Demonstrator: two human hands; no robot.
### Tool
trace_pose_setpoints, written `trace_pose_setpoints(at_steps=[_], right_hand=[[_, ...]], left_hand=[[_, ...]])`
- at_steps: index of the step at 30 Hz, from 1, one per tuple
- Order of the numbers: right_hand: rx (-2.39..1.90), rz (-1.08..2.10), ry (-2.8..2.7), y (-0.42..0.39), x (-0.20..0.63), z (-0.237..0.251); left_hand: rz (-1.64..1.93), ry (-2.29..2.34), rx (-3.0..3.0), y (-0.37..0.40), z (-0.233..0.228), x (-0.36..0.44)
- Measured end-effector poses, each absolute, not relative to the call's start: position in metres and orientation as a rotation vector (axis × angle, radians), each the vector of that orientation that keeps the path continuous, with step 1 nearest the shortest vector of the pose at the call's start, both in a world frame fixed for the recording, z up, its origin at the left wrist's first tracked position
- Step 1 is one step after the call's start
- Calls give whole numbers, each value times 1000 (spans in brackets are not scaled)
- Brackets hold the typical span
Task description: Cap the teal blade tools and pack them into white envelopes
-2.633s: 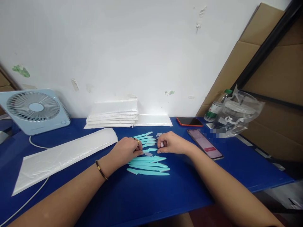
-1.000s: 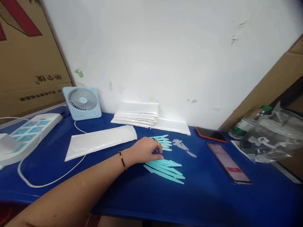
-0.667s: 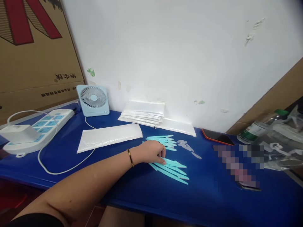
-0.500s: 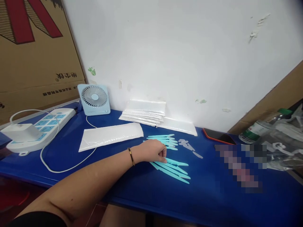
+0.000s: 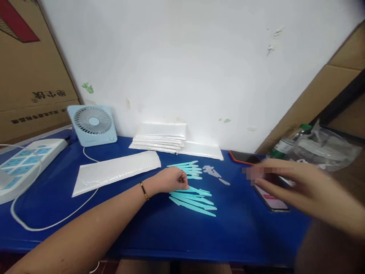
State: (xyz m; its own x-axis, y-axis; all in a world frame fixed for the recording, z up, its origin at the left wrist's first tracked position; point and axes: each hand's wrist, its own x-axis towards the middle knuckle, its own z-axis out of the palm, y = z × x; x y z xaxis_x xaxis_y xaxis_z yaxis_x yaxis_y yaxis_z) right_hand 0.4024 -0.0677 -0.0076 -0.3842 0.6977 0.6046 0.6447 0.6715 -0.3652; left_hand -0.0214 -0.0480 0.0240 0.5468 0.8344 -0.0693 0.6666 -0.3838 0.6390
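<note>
My left hand (image 5: 172,179) is closed over the middle of the blue table, its thumb and fingertips pinched on the handle end of a turquoise eyebrow razor (image 5: 196,191). Several more eyebrow razors (image 5: 194,205) fan out just below that hand. Another group of turquoise razors (image 5: 188,166) lies behind it, partly hidden by the hand. Small translucent blade covers (image 5: 212,172) are scattered to the right. My right hand (image 5: 308,190) is smeared by motion above a phone with a lit screen (image 5: 272,199). Its fingertips are partly pixelated, so what they hold cannot be made out.
Stacked white padded envelopes (image 5: 159,137) stand by the wall, and a single envelope (image 5: 116,169) lies at left. A blue fan (image 5: 93,123), a power strip (image 5: 31,160) and a white cable are farther left. A red-edged phone (image 5: 244,156), bottle (image 5: 282,146) and plastic bag (image 5: 322,148) are at right.
My right hand has come into view from the right, over the lit phone. The view has turned rightward. My left hand stays at the near group of razors.
</note>
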Motion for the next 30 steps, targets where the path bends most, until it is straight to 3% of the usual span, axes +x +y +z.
trace_pose_setpoints(at_steps=[4,6,9,12,16,19,23,30], right_hand=[[-1561,21,-2552,-17,283,48],[-1837,-81,-2612,-15,247,50],[-1926,-152,-2612,-20,231,32],[-1821,7,-2466,-17,238,20],[-1341,820,-1892,-9,243,24],[-1035,1194,-1483,-9,237,27],[-942,1309,-1360,-11,230,24],[-850,1147,-1511,-12,238,27]], left_hand=[[459,1263,2140,-44,22,-23],[509,1278,2096,-42,21,-23],[524,1258,1997,-39,18,-22],[507,1238,1927,-37,17,-21],[537,1249,1912,-36,19,-19],[566,1249,1898,-36,20,-19],[586,1242,1881,-34,19,-19],[615,1261,1791,-38,29,-17]])
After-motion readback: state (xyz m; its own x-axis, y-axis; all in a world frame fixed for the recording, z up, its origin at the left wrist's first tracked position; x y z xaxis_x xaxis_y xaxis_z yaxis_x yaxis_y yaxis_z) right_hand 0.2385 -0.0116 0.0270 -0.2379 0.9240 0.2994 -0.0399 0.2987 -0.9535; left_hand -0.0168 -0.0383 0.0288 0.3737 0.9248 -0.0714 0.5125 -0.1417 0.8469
